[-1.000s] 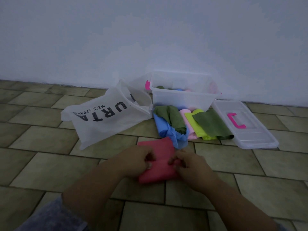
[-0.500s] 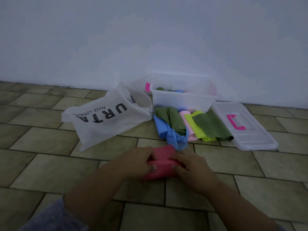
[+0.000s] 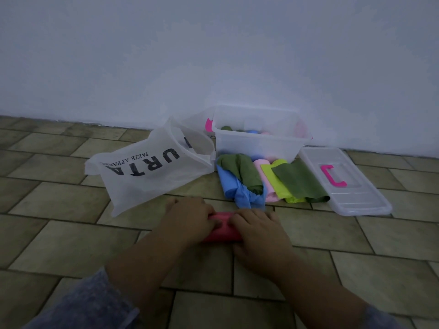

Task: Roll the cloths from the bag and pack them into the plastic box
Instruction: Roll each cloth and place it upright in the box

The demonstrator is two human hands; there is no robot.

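Note:
A red cloth (image 3: 223, 231) lies rolled into a short tube on the tiled floor in front of me. My left hand (image 3: 190, 218) grips its left end and my right hand (image 3: 257, 231) grips its right end, fingers curled over the roll. Beyond it lies a pile of loose cloths: blue (image 3: 234, 191), dark green (image 3: 244, 173), pink (image 3: 267, 184), lime (image 3: 276, 180) and another dark green (image 3: 300, 179). The clear plastic box (image 3: 259, 147) stands against the wall with several rolled cloths inside. The white bag (image 3: 147, 173) lies on its side to the left.
The box's clear lid (image 3: 356, 195) with a pink handle (image 3: 332, 175) lies flat on the floor right of the cloth pile. A pink latch (image 3: 209, 125) shows at the box's left end. A white wall runs behind everything.
The red cloth was a flat folded piece; both hands have rolled it away from me into a tight tube, moving forward toward the cloth pile.

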